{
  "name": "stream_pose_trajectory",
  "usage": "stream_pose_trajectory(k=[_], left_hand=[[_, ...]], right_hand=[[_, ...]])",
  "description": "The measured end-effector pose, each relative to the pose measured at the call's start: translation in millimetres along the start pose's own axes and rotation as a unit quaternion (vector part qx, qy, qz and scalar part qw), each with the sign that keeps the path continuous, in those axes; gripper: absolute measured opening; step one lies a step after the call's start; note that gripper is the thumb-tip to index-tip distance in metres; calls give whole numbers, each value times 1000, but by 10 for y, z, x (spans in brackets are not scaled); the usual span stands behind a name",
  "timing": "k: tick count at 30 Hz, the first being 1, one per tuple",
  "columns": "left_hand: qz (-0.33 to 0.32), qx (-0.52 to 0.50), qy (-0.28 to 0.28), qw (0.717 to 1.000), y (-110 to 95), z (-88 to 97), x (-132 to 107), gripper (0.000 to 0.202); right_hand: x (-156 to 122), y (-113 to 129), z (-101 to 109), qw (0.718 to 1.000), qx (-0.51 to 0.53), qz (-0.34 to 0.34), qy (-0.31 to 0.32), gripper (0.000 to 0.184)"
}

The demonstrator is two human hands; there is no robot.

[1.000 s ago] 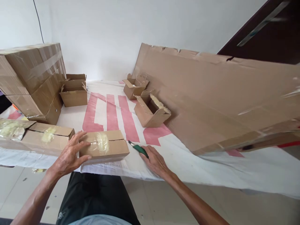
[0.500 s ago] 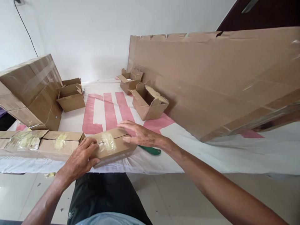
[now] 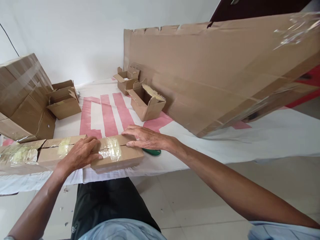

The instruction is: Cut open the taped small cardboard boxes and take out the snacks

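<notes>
A small closed cardboard box (image 3: 122, 156) with a strip of clear tape on its lid lies at the near edge of the table. My left hand (image 3: 81, 153) rests on the box's left end, fingers curled over the top. My right hand (image 3: 145, 137) lies flat on the box's right end, fingers stretched out. A green-handled cutter (image 3: 152, 152) lies on the cloth just behind my right hand, mostly hidden by it.
Two more taped boxes (image 3: 32, 153) lie in a row to the left. A large taped carton (image 3: 22, 96) stands far left, with an open small box (image 3: 64, 103) beside it. Two open small boxes (image 3: 147, 101) sit mid-table. A big cardboard sheet (image 3: 212, 76) leans on the right.
My right hand left the green cutter on the cloth and moved onto the right end of the taped box. My left hand stayed on the box. The view shifted right.
</notes>
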State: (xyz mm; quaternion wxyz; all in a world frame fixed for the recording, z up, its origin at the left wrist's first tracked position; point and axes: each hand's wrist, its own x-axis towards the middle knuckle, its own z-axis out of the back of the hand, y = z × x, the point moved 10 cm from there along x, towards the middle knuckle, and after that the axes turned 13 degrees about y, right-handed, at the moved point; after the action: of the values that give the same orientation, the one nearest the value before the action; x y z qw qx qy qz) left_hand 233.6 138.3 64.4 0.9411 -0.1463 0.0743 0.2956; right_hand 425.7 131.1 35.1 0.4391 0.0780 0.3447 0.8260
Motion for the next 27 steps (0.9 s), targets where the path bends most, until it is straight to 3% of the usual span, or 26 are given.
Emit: stream_pose_trajectory(k=[8, 13, 19, 27], left_hand=[[-32, 11, 43, 999, 186, 50, 269, 20], [-8, 89, 66, 994, 88, 37, 315, 11], [26, 152, 113, 982, 56, 26, 401, 21], [18, 226, 139, 964, -66, -13, 549, 19]], right_hand=[[19, -95, -6, 999, 27, -16, 14, 46], [49, -69, 4, 999, 17, -22, 16, 45], [162, 45, -23, 999, -47, -11, 15, 37], [175, 130, -23, 996, -77, -4, 39, 36]])
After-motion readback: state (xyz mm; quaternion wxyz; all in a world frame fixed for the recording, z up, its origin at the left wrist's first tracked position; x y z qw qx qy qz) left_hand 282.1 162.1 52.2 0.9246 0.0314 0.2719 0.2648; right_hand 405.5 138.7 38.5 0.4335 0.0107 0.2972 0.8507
